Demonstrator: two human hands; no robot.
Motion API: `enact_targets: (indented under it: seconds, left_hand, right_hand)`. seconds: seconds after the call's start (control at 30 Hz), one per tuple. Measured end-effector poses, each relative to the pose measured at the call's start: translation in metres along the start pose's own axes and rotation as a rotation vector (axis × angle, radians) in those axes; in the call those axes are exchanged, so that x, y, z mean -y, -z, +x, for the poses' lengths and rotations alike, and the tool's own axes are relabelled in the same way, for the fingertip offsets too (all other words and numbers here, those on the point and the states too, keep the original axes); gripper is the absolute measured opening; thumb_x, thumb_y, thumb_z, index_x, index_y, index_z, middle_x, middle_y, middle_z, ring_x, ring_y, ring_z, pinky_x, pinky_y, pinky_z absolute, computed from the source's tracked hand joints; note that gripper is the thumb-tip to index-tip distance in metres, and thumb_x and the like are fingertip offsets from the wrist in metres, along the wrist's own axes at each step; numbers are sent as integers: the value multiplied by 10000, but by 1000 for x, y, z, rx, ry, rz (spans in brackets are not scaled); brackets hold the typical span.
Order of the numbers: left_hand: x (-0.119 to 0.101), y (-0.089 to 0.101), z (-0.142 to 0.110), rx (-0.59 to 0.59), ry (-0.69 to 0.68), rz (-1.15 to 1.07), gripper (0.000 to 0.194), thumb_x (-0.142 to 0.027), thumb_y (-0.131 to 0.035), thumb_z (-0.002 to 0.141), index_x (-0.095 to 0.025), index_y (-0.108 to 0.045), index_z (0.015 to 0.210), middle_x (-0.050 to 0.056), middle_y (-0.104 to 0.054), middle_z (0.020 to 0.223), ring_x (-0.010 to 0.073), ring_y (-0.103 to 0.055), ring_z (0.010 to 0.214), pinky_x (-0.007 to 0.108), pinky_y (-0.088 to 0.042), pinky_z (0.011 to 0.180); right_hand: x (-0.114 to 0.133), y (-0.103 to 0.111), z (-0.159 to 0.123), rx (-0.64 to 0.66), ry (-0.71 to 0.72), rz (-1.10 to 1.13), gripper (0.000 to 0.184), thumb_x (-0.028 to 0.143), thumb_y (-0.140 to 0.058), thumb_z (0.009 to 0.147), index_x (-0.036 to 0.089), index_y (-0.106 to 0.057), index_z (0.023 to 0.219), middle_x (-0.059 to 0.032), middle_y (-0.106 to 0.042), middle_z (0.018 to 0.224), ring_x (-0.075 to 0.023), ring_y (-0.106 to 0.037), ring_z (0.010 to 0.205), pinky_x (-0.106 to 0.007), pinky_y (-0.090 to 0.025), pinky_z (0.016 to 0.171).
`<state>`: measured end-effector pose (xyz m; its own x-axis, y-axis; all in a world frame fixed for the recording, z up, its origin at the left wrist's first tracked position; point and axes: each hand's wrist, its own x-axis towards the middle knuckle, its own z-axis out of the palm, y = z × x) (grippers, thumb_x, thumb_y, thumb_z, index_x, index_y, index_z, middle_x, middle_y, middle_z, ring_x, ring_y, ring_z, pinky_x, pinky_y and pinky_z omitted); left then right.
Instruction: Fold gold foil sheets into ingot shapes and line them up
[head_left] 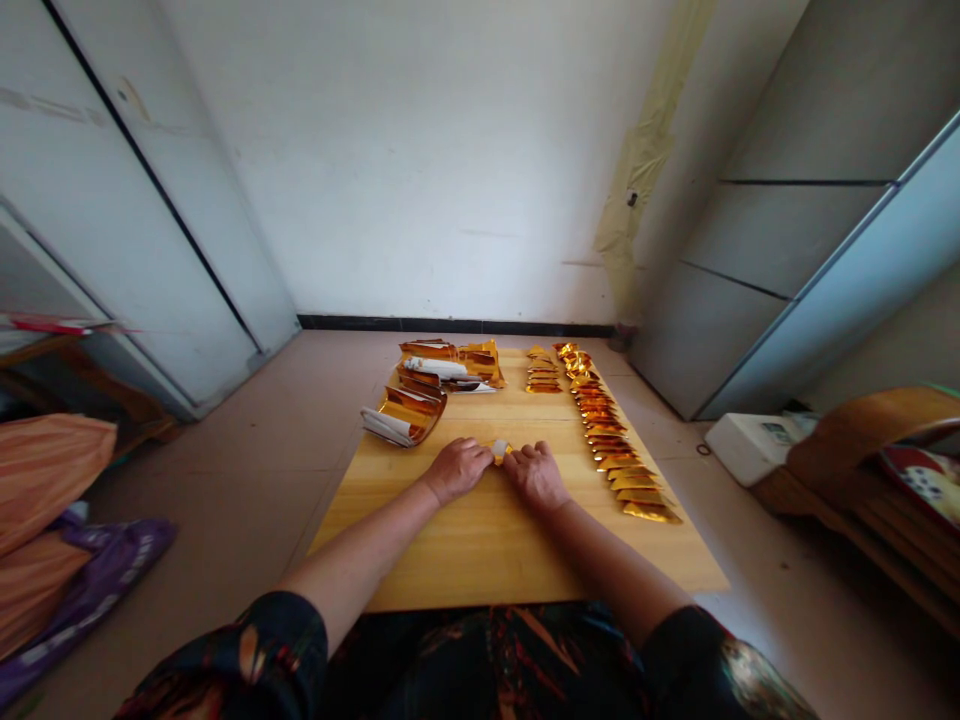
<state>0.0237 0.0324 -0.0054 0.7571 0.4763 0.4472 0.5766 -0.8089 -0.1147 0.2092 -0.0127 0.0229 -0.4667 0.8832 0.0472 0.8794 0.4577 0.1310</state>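
Both hands meet over the middle of the wooden table (450, 560) at a small piece of gold foil paper (500, 450) with a pale patch at its centre. My left hand (459, 467) grips its left end with closed fingers. At the other end, the curled fingers of my right hand (537, 474) pinch the foil. Beyond my left hand lies a curled stack of gold foil sheets (412, 405) with white undersides. A long row of folded gold foil pieces (611, 440) runs along the table's right side, and a shorter row of folded foil (542, 370) sits at the back.
More gold foil sheets (480, 362) and a white roll-shaped packet (435, 368) lie at the back left of the table. A fridge (780, 230) stands to the right, near a white box (757, 445) and a wooden chair (862, 470). Orange and purple bags (97, 570) are at left.
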Motion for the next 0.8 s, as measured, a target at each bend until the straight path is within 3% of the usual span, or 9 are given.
enact_targets:
  seconds: [0.3, 0.63, 0.8]
  left_hand:
    - [-6, 2, 7, 65, 157, -96, 235, -202, -424, 908, -194, -647, 837, 45, -620, 690, 162, -565, 731, 284, -416, 701]
    - [-8, -4, 15, 25, 579, -433, 174, -182, -550, 832, -204, -647, 974, 35, -697, 912, 162, -624, 875, 276, -477, 799]
    - [0, -5, 18, 39, 672, -581, 241, -143, -573, 794, -206, -633, 1018, 28, -710, 936, 153, -645, 892, 277, -494, 823]
  right_hand:
    - [6, -14, -2, -103, -270, 137, 241, 228, -383, 956, 207, -620, 916, -75, -621, 982, -196, -497, 941, -288, -314, 740]
    - [-4, -9, 10, -6, -384, 282, 212, 216, -462, 896, 183, -664, 950, -69, -658, 944, -161, -580, 894, -228, -377, 742]
    - [-9, -1, 14, 76, -441, 335, 227, 239, -467, 887, 206, -675, 972, -60, -680, 976, -156, -613, 885, -216, -392, 704]
